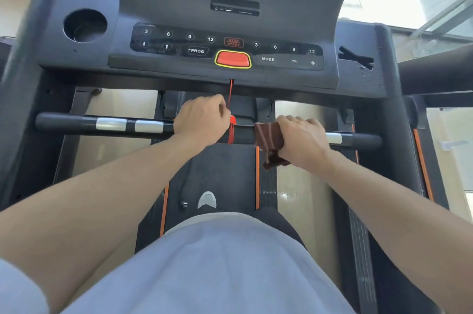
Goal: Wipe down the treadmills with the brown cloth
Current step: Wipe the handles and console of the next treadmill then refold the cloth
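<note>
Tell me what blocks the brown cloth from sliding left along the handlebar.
The red safety clip and its cord hang at the handlebar's middle, just left of the brown cloth under the right hand. Beyond them, the left hand grips the bar.

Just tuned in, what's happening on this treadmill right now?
A person stands on the treadmill belt, facing the console. Their right hand grips the brown cloth, wrapped over the front handlebar to the right of centre. Their left hand is on the same bar and seems to pinch the red safety cord hanging from the console, its red clip beside that hand.
</note>
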The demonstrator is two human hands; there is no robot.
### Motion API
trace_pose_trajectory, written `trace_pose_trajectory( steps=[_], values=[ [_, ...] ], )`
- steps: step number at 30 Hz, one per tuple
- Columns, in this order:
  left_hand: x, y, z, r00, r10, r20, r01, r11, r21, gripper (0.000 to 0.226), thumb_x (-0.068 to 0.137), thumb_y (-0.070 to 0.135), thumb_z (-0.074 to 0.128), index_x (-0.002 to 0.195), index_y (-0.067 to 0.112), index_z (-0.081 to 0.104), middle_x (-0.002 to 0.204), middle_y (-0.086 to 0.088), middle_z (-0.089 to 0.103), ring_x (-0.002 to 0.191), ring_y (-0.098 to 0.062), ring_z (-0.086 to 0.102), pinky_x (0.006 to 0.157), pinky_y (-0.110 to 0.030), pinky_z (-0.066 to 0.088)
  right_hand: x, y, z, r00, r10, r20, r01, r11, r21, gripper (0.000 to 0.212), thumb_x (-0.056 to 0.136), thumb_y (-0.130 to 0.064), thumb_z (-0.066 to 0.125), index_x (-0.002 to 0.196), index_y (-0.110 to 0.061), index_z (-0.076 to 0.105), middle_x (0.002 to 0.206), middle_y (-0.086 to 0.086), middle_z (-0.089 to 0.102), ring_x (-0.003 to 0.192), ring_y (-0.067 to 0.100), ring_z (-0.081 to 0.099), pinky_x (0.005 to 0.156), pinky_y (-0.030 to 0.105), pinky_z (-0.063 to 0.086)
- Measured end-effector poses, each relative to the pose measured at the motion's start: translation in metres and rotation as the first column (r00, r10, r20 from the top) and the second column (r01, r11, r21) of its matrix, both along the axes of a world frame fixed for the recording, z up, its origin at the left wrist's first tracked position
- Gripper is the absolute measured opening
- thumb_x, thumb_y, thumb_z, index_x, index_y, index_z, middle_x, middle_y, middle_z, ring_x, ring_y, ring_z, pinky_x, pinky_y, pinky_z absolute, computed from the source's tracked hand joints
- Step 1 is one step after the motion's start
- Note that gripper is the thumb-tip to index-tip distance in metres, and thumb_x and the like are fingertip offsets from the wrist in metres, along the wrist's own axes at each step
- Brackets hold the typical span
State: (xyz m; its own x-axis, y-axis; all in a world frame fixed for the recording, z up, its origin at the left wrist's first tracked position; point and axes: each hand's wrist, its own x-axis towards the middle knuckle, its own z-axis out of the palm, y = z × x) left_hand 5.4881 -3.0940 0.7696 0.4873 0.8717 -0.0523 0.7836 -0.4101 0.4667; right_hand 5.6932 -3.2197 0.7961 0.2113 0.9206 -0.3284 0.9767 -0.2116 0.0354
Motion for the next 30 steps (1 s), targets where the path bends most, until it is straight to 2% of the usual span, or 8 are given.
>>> trace_pose_trajectory(
  steps=[4, 12, 15, 18, 23, 25, 28, 30],
  values=[
    [0.003, 0.002, 0.001, 0.996, 0.057, -0.069, -0.061, 0.996, -0.060, 0.025, 0.097, 0.041, 0.047, 0.092, 0.028, 0.068, 0.080, 0.002, 0.068, 0.078, -0.028, 0.060, 0.058, -0.031, 0.041, 0.028, 0.002, 0.011, 0.999, -0.035, 0.010, 0.036, 0.987, -0.158, 0.041, 0.075, -0.056, 0.069, 0.100, -0.028, 0.053, 0.089, -0.008, 0.065, 0.080, 0.020, 0.064, 0.077, 0.036, 0.050],
    [0.005, -0.004, 0.003, 0.999, 0.026, -0.038, -0.022, 0.996, 0.087, 0.024, 0.095, 0.033, 0.051, 0.083, 0.020, 0.067, 0.069, 0.001, 0.060, 0.066, -0.026, 0.056, 0.067, -0.033, 0.041, -0.042, 0.031, -0.006, 0.965, 0.240, -0.105, -0.229, 0.968, 0.102, 0.055, 0.079, -0.060, 0.071, 0.113, -0.022, 0.053, 0.101, -0.004, 0.066, 0.087, 0.027, 0.068, 0.068, 0.035, 0.041],
    [0.004, -0.004, 0.002, 0.999, 0.003, 0.051, -0.009, 0.992, 0.128, 0.017, 0.094, 0.027, 0.056, 0.095, 0.019, 0.071, 0.080, 0.000, 0.066, 0.077, -0.025, 0.059, 0.071, -0.036, 0.045, -0.041, 0.029, -0.011, 0.965, 0.247, -0.091, -0.231, 0.960, 0.155, 0.053, 0.080, -0.059, 0.072, 0.115, -0.022, 0.054, 0.101, -0.003, 0.066, 0.087, 0.027, 0.069, 0.067, 0.036, 0.041],
    [0.011, -0.008, 0.000, 0.982, -0.118, 0.148, 0.078, 0.964, 0.255, 0.015, 0.091, 0.018, 0.060, 0.104, 0.017, 0.068, 0.093, 0.004, 0.071, 0.091, -0.024, 0.061, 0.080, -0.040, 0.046, -0.027, 0.022, -0.015, 0.964, 0.259, -0.061, -0.245, 0.953, 0.177, 0.045, 0.082, -0.039, 0.070, 0.120, -0.021, 0.053, 0.103, -0.002, 0.066, 0.091, 0.028, 0.069, 0.065, 0.034, 0.036],
    [0.079, -0.023, 0.021, 0.935, -0.042, 0.353, -0.056, 0.963, 0.264, 0.033, 0.086, 0.016, 0.062, 0.118, 0.018, 0.062, 0.107, 0.003, 0.065, 0.099, -0.019, 0.057, 0.086, -0.037, 0.042, 0.021, -0.004, -0.012, 0.976, 0.199, -0.086, -0.189, 0.976, 0.111, 0.054, 0.077, -0.034, 0.077, 0.123, -0.022, 0.050, 0.107, 0.000, 0.065, 0.097, 0.028, 0.067, 0.074, 0.038, 0.044],
    [0.101, -0.030, 0.022, 0.934, -0.049, 0.355, -0.019, 0.983, 0.185, 0.028, 0.087, 0.016, 0.059, 0.114, 0.019, 0.063, 0.103, 0.004, 0.065, 0.097, -0.020, 0.057, 0.086, -0.037, 0.042, 0.066, -0.028, -0.006, 0.989, 0.117, -0.087, -0.112, 0.992, 0.056, 0.047, 0.080, -0.037, 0.075, 0.118, -0.024, 0.049, 0.105, -0.002, 0.065, 0.093, 0.026, 0.065, 0.077, 0.039, 0.046],
    [0.108, -0.038, 0.005, 0.970, -0.162, 0.183, 0.150, 0.986, 0.077, 0.019, 0.093, 0.021, 0.056, 0.109, 0.020, 0.067, 0.098, 0.007, 0.069, 0.098, -0.024, 0.060, 0.085, -0.037, 0.044, 0.133, -0.065, 0.005, 0.999, 0.018, -0.039, -0.016, 0.998, 0.054, 0.044, 0.081, -0.041, 0.077, 0.114, -0.025, 0.053, 0.101, -0.004, 0.067, 0.089, 0.025, 0.066, 0.081, 0.039, 0.050],
    [0.104, -0.038, -0.001, 0.983, -0.144, 0.113, 0.153, 0.985, -0.076, 0.017, 0.097, 0.029, 0.054, 0.107, 0.025, 0.067, 0.096, 0.011, 0.070, 0.095, -0.021, 0.063, 0.084, -0.037, 0.051, 0.151, -0.075, 0.004, 1.000, 0.006, -0.030, -0.004, 0.998, 0.069, 0.045, 0.079, -0.036, 0.079, 0.114, -0.024, 0.054, 0.101, -0.002, 0.068, 0.093, 0.025, 0.066, 0.081, 0.039, 0.049]
  ],
)
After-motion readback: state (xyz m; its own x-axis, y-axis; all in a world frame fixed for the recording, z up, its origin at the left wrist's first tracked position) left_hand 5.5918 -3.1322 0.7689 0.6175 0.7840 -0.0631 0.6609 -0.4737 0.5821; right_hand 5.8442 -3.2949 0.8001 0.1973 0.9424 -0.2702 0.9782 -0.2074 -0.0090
